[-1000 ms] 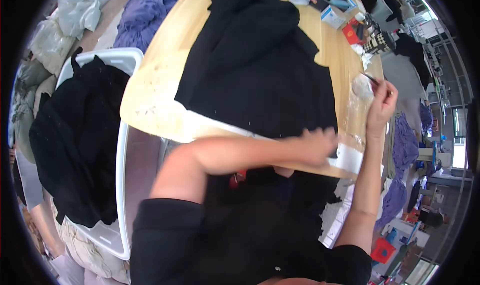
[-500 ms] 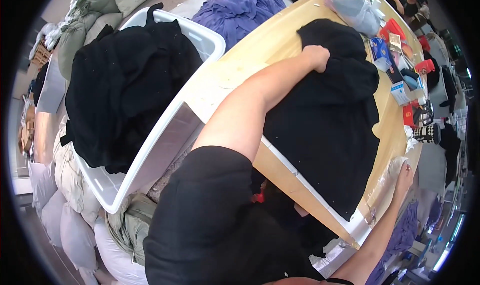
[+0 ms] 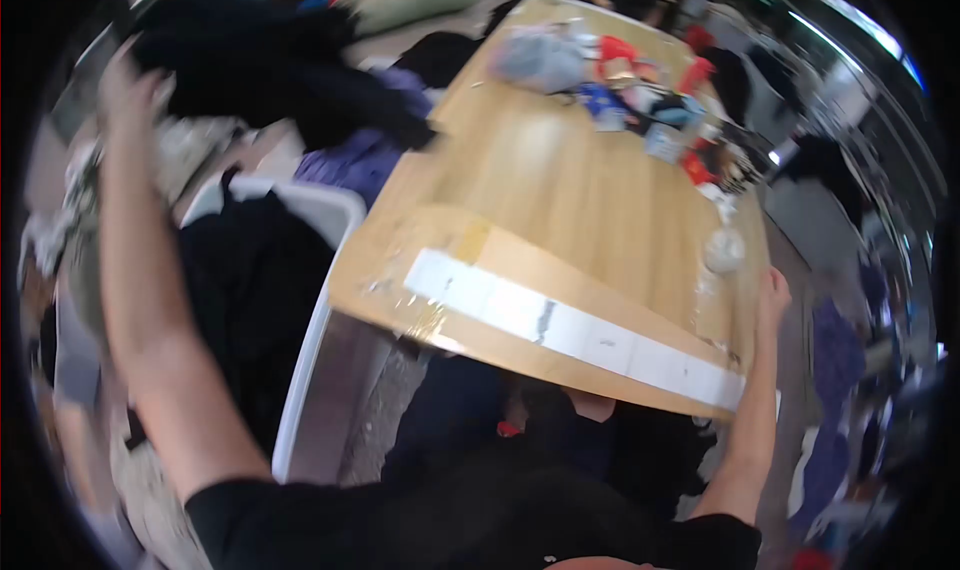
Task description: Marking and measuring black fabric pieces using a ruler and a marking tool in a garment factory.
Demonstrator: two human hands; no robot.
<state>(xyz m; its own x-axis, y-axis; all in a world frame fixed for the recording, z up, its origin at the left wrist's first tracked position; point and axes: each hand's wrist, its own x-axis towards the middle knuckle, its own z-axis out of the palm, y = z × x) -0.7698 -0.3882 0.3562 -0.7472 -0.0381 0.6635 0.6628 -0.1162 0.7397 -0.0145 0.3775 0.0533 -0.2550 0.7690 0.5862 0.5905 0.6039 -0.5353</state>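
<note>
My left hand [image 3: 125,75] is raised high at the upper left and grips a black garment [image 3: 270,60], which trails blurred through the air to the right, above a white laundry bin [image 3: 320,205]. More black clothing [image 3: 250,300] fills the bin. My right hand [image 3: 772,288] rests against the right edge of the wooden table [image 3: 580,200], close to a clear plastic bag [image 3: 722,250]; its fingers are too small and blurred to read. The near half of the tabletop is bare wood.
A white tape strip [image 3: 560,325] runs along the table's near edge. Small red, blue and grey items [image 3: 640,80] clutter the far end. Purple cloth [image 3: 350,170] lies between bin and table. Piled clothes and pillows surround the bin.
My left hand has pulled the black garment off the tabletop and swung it up and to the left over the bin. The tabletop now shows bare. The view has turned.
</note>
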